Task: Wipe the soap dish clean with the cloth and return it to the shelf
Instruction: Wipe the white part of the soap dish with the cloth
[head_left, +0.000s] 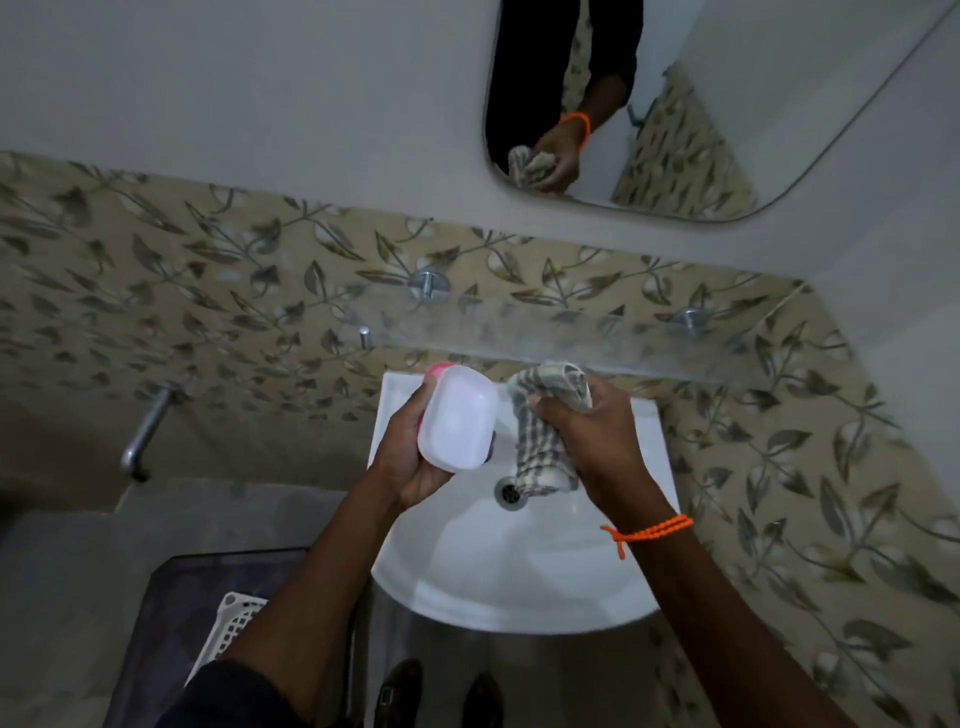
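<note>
My left hand grips a white soap dish with a pink part showing at its top left, held above the basin. Just to its right, my right hand holds a bunched checked grey-and-cream cloth, whose loose end hangs down toward the drain. Cloth and dish sit side by side with a small gap between them. A glass shelf runs along the tiled wall just behind both hands.
The white washbasin lies below my hands, its drain at the middle. A wall tap sticks out at left. A mirror hangs above. A white basket stands on the floor at lower left.
</note>
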